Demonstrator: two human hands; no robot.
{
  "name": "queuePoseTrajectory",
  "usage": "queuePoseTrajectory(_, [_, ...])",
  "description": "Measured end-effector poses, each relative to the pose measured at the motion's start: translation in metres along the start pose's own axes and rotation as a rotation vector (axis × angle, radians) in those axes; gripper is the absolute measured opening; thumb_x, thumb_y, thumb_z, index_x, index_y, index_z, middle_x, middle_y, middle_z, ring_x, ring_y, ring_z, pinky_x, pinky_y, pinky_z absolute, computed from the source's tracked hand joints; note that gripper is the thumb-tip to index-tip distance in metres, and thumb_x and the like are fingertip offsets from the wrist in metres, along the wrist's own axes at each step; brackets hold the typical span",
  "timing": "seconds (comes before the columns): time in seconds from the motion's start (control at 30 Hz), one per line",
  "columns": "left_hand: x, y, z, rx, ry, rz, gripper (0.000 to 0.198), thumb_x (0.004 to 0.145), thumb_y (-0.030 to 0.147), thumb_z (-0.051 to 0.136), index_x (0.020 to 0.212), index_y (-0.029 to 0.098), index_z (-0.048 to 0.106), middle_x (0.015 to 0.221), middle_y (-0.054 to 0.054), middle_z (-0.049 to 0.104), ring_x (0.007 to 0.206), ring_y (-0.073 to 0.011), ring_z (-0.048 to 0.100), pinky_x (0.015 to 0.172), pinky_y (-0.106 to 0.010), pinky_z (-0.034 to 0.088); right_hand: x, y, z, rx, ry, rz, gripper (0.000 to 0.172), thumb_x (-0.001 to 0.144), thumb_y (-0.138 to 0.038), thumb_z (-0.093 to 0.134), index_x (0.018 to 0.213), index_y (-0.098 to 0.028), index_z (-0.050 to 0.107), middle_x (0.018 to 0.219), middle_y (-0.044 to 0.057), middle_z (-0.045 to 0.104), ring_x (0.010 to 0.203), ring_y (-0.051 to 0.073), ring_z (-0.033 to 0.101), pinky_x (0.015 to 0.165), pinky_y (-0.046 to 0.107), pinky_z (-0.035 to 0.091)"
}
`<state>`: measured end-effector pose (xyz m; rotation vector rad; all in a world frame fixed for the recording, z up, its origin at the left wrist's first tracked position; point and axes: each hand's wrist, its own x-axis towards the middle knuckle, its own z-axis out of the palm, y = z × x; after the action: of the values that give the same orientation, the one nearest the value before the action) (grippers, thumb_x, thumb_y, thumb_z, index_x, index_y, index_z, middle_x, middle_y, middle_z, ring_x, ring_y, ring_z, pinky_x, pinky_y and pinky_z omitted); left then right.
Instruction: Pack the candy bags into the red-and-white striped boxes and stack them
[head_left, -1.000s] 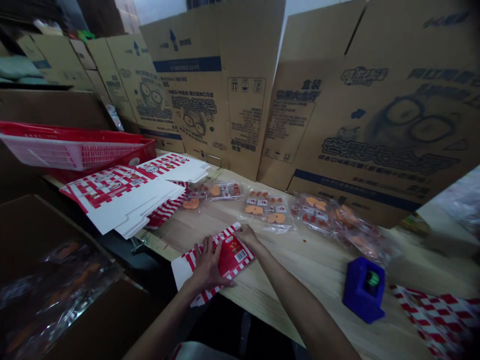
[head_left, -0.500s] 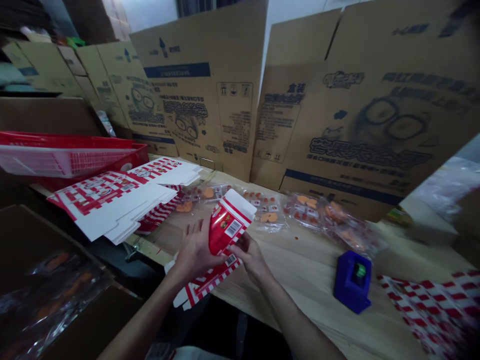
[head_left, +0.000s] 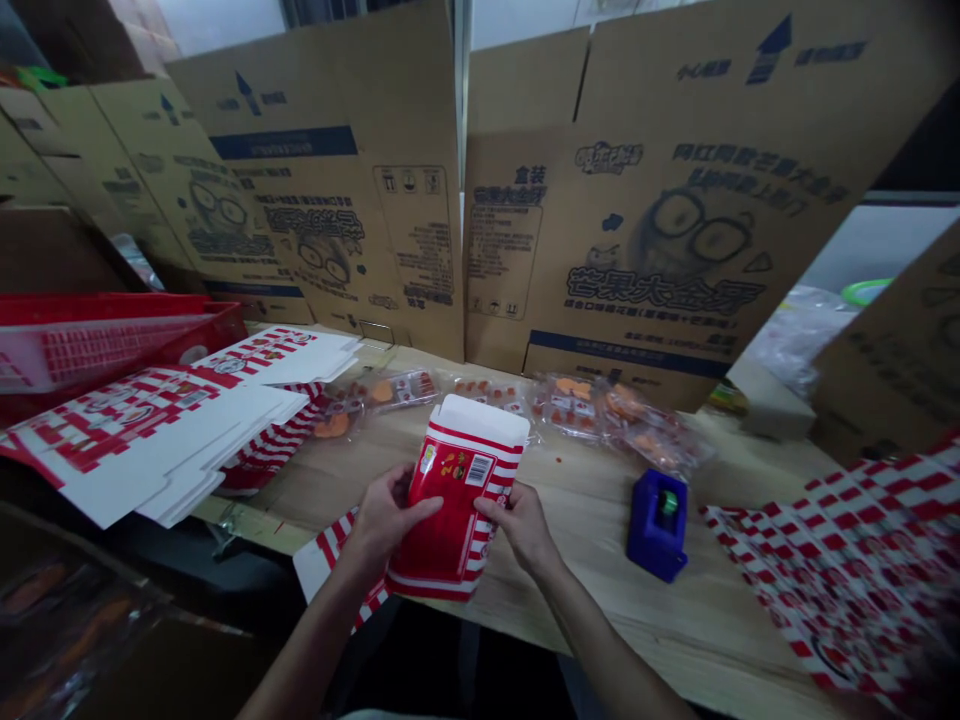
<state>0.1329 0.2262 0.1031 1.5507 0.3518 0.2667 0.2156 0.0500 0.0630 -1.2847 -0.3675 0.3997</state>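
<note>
Your left hand [head_left: 388,520] and right hand [head_left: 523,527] clasp a red-striped paperboard carton [head_left: 454,520] from both sides, keeping it upright above the tabletop [head_left: 592,590], white flap [head_left: 480,418] uppermost.

Head-worn view, facing forward and down, close above the left hand [head_left: 386,522] and right hand [head_left: 523,527]

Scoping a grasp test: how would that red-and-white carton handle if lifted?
The red-and-white paperboard carton is probably light for its size: it looks like thin folded card, likely hollow. It should hold its shape under a gentle grip, but its walls could dent if squeezed hard. The printed face looks smooth, so it may slip a little.
</note>
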Motion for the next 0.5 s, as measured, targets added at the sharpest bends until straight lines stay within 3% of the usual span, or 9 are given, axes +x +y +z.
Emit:
queuePoseTrajectory(0.1, [-0.002, -0.006, 0.005, -0.240, -0.024, -0.135, 0.043, 0.061, 0.035, 0.082, 0.091, 0.010, 0.065, 0.076, -0.006, 0.073, 0.067, -0.0236, 0.069, 0.068, -0.037, 0.057, -0.003, 0.004, -0.010, 0.009, 0.019, 0.038, 0.022, 0.067, -0.037, 0.079, 0.075, -0.018, 0.073, 0.073, 0.002, 0.073, 0.062, 0.018, 0.064, 0.061, 0.029, 0.050])
queuePoseTrajectory(0.2, [-0.001, -0.011, 0.010, -0.322, -0.012, -0.130, 0.038, 0.065, 0.038, 0.079, 0.088, 0.011, 0.066, 0.071, -0.005, 0.071, 0.063, -0.0210, 0.067, 0.065, -0.035, 0.055, -0.003, 0.002, -0.015, 0.048, 0.036, 0.068, 0.023, 0.066, -0.038, 0.079, 0.073, -0.017, 0.073, 0.069, 0.002, 0.072, 0.060, 0.017, 0.063, 0.059, 0.028, 0.049])
queuePoseTrajectory(0.27, [0.001, -0.014, 0.009, -0.305, -0.038, -0.098, 0.037, 0.067, 0.041, 0.078, 0.087, 0.012, 0.067, 0.073, -0.005, 0.071, 0.067, -0.0197, 0.067, 0.068, -0.032, 0.055, -0.001, -0.003, -0.020, 0.098, 0.057, 0.079, 0.025, 0.063, -0.038, 0.081, 0.072, -0.017, 0.073, 0.069, 0.003, 0.072, 0.059, 0.017, 0.063, 0.059, 0.028, 0.050])
queuePoseTrajectory(0.4, [-0.001, -0.029, 0.006, -0.181, -0.210, -0.112, 0.034, 0.065, 0.043, 0.079, 0.076, 0.014, 0.066, 0.069, -0.002, 0.067, 0.065, -0.0157, 0.063, 0.065, -0.026, 0.051, 0.009, -0.017, -0.035, 0.190, 0.160, 0.071, 0.026, 0.058, -0.037, 0.084, 0.073, -0.017, 0.074, 0.072, 0.004, 0.074, 0.059, 0.017, 0.064, 0.060, 0.028, 0.052])
queuePoseTrajectory(0.5, [-0.010, -0.047, 0.007, -0.151, -0.144, -0.131, 0.040, 0.068, 0.048, 0.075, 0.061, 0.014, 0.057, 0.054, 0.002, 0.057, 0.048, -0.0099, 0.050, 0.048, -0.020, 0.040, 0.016, -0.021, -0.043, 0.184, 0.180, 0.052, 0.028, 0.056, -0.035, 0.085, 0.075, -0.017, 0.075, 0.076, 0.005, 0.075, 0.063, 0.018, 0.065, 0.062, 0.030, 0.053])
